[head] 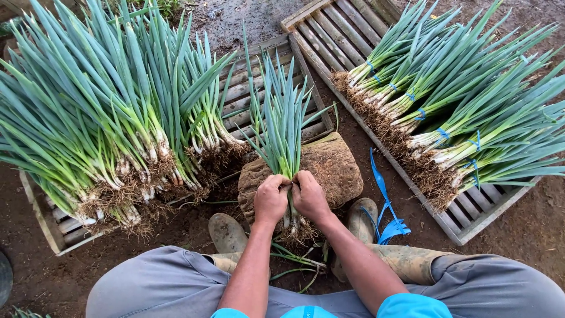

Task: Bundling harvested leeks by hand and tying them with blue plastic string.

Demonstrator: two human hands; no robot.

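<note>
Right, over on your far left sits a big loose heap of green onions [112, 112], roots toward you, far too many stalks to count, piled on a wooden slatted crate [44, 221]. One crate there, and its slats show again past the heap, up toward the middle.

Now to centre stage: one flat brown stone [332, 165] on the dirt, and across it you've got a single bunch of onions [281, 126], leaves fanning away from you, roots hanging off the near edge. Your left hand [270, 199] is wrapped tight round the white stems, fingers fully curled. Your right hand [309, 197] is pressed up against it, also closed on the same bunch (the two thumbs nearly meet). A few stray stalks [294, 259] lie on the ground between your knees.

Two muddy boots [226, 232], one either side of the stone, the right one touching it.

Just beside the right boot, a tangle of blue ties [385, 215] trails on the soil.

And on your right, a second slatted crate [471, 215] carries the tied bundles [453, 94], each banded in blue; I count roughly eight bands, though the overlap makes it uncertain.
</note>
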